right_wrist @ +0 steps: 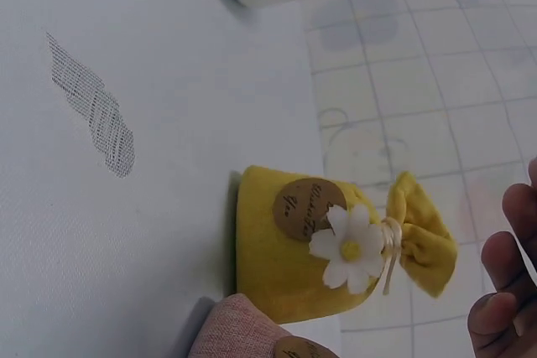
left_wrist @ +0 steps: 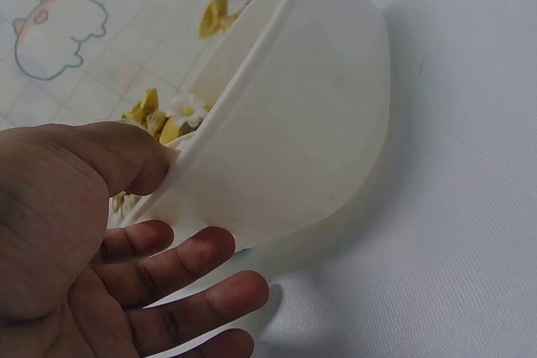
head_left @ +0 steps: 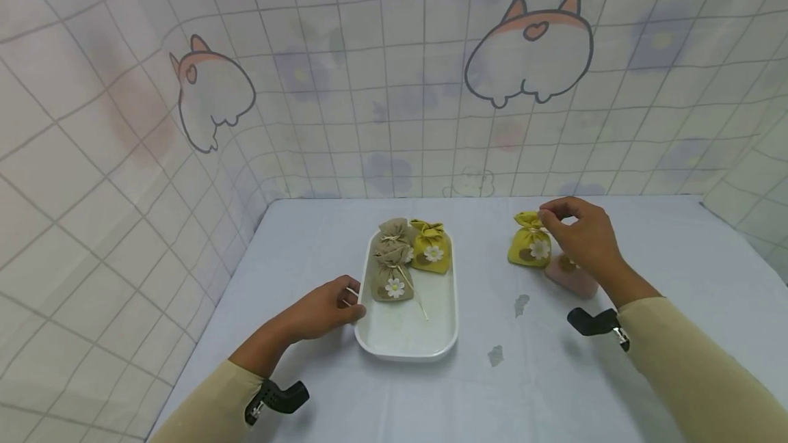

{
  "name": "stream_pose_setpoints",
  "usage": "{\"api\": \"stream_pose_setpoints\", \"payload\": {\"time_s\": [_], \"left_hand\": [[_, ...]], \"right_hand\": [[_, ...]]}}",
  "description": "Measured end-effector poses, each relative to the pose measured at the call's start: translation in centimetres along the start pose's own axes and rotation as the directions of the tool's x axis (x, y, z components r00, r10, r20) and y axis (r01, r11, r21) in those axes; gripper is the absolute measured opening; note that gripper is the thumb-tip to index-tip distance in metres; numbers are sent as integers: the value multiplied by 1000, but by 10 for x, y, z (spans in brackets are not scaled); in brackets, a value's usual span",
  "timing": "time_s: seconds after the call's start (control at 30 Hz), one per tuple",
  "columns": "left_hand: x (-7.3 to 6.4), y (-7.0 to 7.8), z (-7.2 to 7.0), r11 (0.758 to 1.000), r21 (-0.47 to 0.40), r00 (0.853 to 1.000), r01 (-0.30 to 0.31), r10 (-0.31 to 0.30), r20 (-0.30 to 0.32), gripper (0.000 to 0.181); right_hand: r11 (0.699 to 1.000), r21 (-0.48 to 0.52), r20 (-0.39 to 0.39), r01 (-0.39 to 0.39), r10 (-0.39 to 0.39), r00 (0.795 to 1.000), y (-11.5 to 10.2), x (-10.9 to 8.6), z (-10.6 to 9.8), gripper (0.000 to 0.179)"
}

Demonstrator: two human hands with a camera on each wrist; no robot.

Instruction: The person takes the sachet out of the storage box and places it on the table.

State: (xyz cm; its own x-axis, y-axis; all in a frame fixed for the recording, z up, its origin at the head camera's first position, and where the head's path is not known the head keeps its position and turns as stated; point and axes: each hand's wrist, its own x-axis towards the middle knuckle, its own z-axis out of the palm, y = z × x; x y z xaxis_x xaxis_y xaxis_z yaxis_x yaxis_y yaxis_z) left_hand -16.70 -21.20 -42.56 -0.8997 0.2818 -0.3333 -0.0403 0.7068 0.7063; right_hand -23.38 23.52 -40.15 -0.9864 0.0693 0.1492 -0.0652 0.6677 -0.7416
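My left hand (head_left: 321, 310) holds the left rim of a white tray (head_left: 403, 351), thumb over the edge and fingers along the outer wall (left_wrist: 277, 140). Inside the tray, toward its far end, are two beige drawstring pouches (head_left: 383, 290) and a yellow pouch (head_left: 438, 264), with white flowers on their fronts. My right hand (head_left: 581, 234) hovers by the tied top of another yellow pouch (head_left: 520, 251). The right wrist view shows a gap between these loosely bent fingers (right_wrist: 503, 262) and the pouch's gathered neck. A pink pouch (head_left: 575, 282) lies beside it, partly under the hand.
A white cloth covers the table (head_left: 295, 238), with two grey patches (head_left: 495, 355) right of the tray. Behind the table hangs a grid-patterned curtain (head_left: 345, 87), which continues along the left side. Each sleeve carries a black wrist device (head_left: 591, 322).
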Motion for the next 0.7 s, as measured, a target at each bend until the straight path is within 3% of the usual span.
{"api": "stream_pose_setpoints", "payload": {"time_s": [0.23,0.5,0.7], "left_hand": [[0,-2,0,1000,6,1000,-2,2,-3,38],[1,-2,1,1000,12,1000,-4,4,-4,37],[1,-2,0,1000,14,1000,0,0,-5,37]], "right_hand": [[1000,9,50,5,-5,999,0,3,7,40],[995,73,111,67,-75,991,-1,3,18,38],[992,99,153,72,-87,984,-9,1,26,42]]}}
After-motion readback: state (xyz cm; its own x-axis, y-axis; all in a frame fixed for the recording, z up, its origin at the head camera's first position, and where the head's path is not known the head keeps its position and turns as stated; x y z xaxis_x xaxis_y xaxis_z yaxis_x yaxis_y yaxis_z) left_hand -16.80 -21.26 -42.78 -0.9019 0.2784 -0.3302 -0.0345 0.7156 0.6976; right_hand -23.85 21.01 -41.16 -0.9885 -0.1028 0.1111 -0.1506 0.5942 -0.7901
